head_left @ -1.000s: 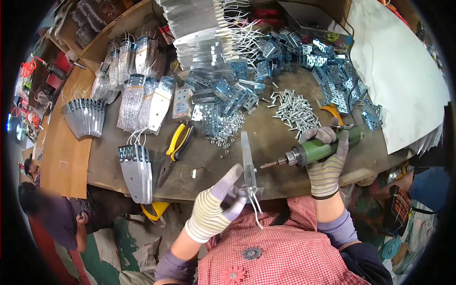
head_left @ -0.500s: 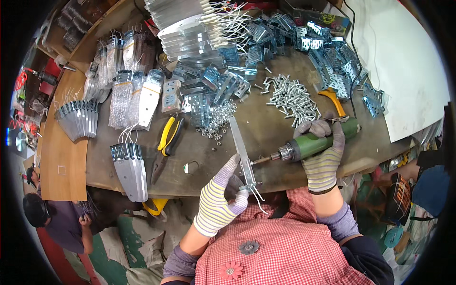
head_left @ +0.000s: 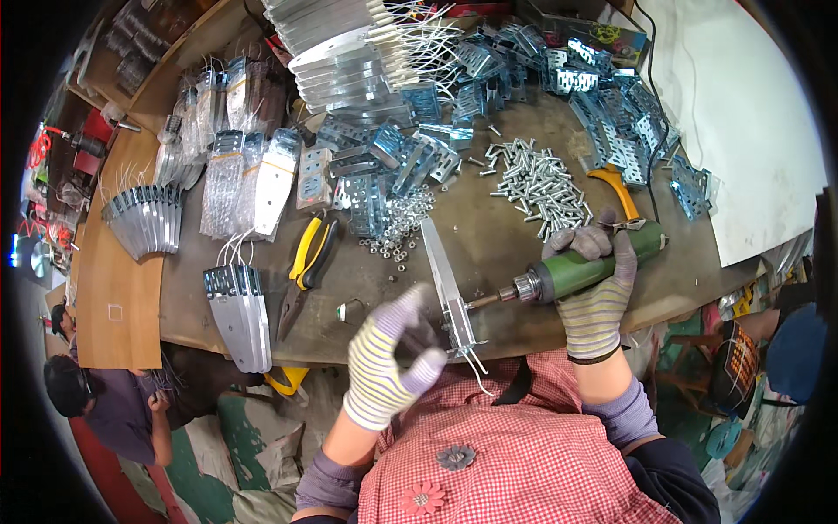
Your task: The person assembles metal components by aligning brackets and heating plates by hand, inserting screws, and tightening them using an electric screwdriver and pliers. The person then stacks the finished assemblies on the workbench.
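My right hand [head_left: 595,275], in a striped glove, is wrapped round a green electric screwdriver [head_left: 572,270]. Its bit points left, with the tip close to the side of a long narrow metal piece [head_left: 443,266] that has a bracket and two white wires [head_left: 476,363] at its near end. That piece lies at the table's front edge. Just left of it is my left hand [head_left: 388,354], also gloved, fingers apart in a C shape and slightly blurred. No object shows in it, and it seems apart from the metal piece. Small nuts [head_left: 400,218] lie beyond the piece.
A pile of screws [head_left: 543,185] lies beyond the screwdriver, near an orange handle [head_left: 614,185]. Blue-grey metal brackets [head_left: 611,127] are heaped at the back. Left are yellow-black pliers [head_left: 305,262] and stacked metal blades [head_left: 237,316]. A black cord [head_left: 653,105] hangs at right. Another person [head_left: 113,402] sits at far left.
My left hand has let go of the metal piece and drawn back to the left. The piece stays almost in place. My right hand holds the screwdriver nearly where it was.
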{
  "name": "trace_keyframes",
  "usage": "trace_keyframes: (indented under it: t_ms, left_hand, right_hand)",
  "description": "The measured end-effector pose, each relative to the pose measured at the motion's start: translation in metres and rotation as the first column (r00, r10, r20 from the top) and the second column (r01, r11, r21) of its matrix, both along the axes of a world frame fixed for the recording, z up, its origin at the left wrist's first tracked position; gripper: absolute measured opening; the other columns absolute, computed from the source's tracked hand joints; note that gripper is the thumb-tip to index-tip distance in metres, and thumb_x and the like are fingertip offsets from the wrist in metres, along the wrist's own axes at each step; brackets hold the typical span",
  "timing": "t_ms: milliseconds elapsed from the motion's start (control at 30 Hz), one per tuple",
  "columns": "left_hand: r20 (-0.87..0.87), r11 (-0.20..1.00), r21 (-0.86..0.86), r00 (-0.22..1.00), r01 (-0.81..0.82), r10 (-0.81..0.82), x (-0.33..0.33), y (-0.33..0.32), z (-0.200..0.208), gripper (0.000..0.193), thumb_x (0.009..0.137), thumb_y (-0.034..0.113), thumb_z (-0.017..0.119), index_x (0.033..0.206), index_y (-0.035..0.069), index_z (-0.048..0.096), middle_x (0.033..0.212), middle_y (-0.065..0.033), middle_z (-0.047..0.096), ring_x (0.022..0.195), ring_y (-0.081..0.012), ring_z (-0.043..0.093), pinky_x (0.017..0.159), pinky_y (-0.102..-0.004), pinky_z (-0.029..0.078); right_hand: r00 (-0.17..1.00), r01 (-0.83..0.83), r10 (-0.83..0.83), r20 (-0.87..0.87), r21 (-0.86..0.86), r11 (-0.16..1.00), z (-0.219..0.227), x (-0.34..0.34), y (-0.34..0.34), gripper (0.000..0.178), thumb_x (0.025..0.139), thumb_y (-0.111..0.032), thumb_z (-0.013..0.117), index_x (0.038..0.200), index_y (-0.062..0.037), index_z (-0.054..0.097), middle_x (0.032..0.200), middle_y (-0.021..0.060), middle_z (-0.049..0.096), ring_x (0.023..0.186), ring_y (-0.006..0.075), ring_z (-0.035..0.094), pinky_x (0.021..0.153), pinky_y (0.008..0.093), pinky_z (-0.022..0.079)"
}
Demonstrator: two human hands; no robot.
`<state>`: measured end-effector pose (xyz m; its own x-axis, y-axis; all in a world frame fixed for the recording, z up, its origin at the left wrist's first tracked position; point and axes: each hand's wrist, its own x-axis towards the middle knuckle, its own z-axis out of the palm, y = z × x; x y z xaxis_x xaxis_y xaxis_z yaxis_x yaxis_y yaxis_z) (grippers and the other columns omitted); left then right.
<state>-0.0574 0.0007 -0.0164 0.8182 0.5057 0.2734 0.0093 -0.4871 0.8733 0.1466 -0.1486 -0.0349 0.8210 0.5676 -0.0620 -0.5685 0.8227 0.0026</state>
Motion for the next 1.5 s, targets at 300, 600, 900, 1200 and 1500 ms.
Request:
trace_keyframes:
  t_ms: [300, 600, 900, 1200, 1500]
  left_hand:
    - [-0.125, 0.578, 0.815, 0.962, -0.041, 0.244, 0.016, 0.052, 0.003, 0.031, 0.068, 0.002, 0.074, 0.098, 0.008, 0.071, 0.084, -0.0099, 0.058, 0.078, -0.0293, 0.055, 0.07, -0.0411, 0.044]
    - [-0.369, 0.513, 0.825, 0.914, 0.237, 0.172, 0.03, 0.073, 0.009, 0.014, 0.073, 0.012, 0.07, 0.087, 0.008, 0.066, 0.076, -0.0089, 0.059, 0.075, -0.0294, 0.059, 0.07, -0.0404, 0.048]
    - [0.043, 0.986, 0.037, 0.986, -0.161, 0.16, 0.016, 0.005, -0.002, 0.016, 0.072, 0.004, 0.076, 0.088, 0.007, 0.072, 0.079, -0.0059, 0.069, 0.071, -0.0168, 0.065, 0.065, -0.0271, 0.051]
    - [0.136, 0.96, 0.177, 0.972, -0.216, 0.193, 0.021, -0.002, -0.006, 0.019, 0.071, 0.003, 0.076, 0.088, 0.007, 0.071, 0.078, -0.0073, 0.067, 0.068, -0.0196, 0.064, 0.062, -0.0282, 0.05]
    - [0.048, 0.96, 0.245, 0.991, -0.135, 0.127, 0.02, 0.013, 0.012, 0.019, 0.073, 0.007, 0.075, 0.091, 0.007, 0.069, 0.083, -0.0078, 0.067, 0.078, -0.0232, 0.064, 0.073, -0.0342, 0.051]
  right_hand:
    - [1.0, -0.003, 0.004, 0.008, -0.023, 1.0, -0.003, 0.002, -0.001, 0.03, 0.088, -0.019, 0.067, 0.117, -0.0147, 0.06, 0.072, -0.0066, 0.032, 0.068, 0.0093, 0.039, 0.096, 0.038, 0.041]
    - [1.0, -0.017, 0.017, 0.02, -0.013, 1.0, -0.004, 0.0, 0.0, 0.028, 0.09, -0.019, 0.065, 0.117, -0.0117, 0.061, 0.072, -0.0074, 0.036, 0.069, 0.007, 0.044, 0.095, 0.0377, 0.043]
    - [0.999, -0.031, 0.031, -0.023, -0.002, 1.0, -0.001, 0.0, 0.001, 0.026, 0.088, -0.017, 0.067, 0.113, -0.0139, 0.06, 0.072, -0.0064, 0.031, 0.068, 0.0091, 0.038, 0.096, 0.0368, 0.04]
    - [0.998, -0.051, 0.052, -0.024, 0.052, 0.997, -0.002, 0.0, 0.002, 0.024, 0.087, -0.018, 0.067, 0.11, -0.0141, 0.06, 0.072, -0.0065, 0.031, 0.068, 0.009, 0.038, 0.096, 0.0362, 0.04]
    - [0.999, -0.02, 0.02, -0.03, -0.003, 1.0, 0.0, -0.001, 0.001, 0.03, 0.088, -0.017, 0.067, 0.116, -0.0124, 0.059, 0.072, -0.0065, 0.034, 0.069, 0.0085, 0.041, 0.097, 0.0383, 0.041]
